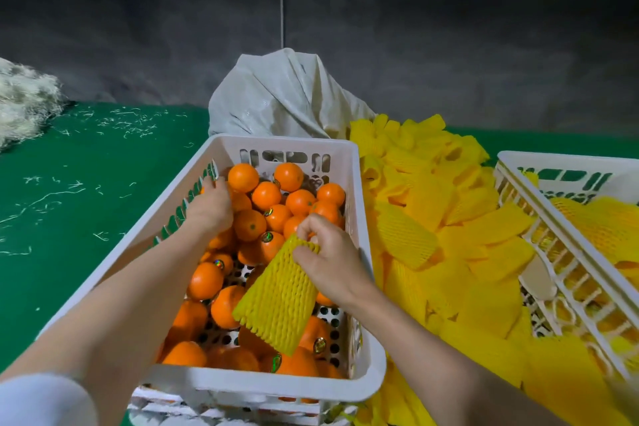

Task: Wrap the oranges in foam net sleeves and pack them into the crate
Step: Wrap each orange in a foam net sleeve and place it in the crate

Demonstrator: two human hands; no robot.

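Note:
A white plastic crate (297, 143) in front of me holds several loose oranges (243, 177). My left hand (211, 205) reaches down among the oranges at the crate's left wall; whether it grips one is hidden by the back of the hand. My right hand (330, 258) pinches the top end of a yellow foam net sleeve (278, 297), which hangs slanted over the middle of the crate. A heap of yellow foam sleeves (446, 218) lies right of the crate. A second white crate (567, 239) at the far right holds wrapped fruit.
A grey-white sack (276, 93) stands behind the first crate. The green floor covering (86, 183) at left is strewn with white threads, and a white fibre pile (24, 104) lies at the far left. A dark wall closes the back.

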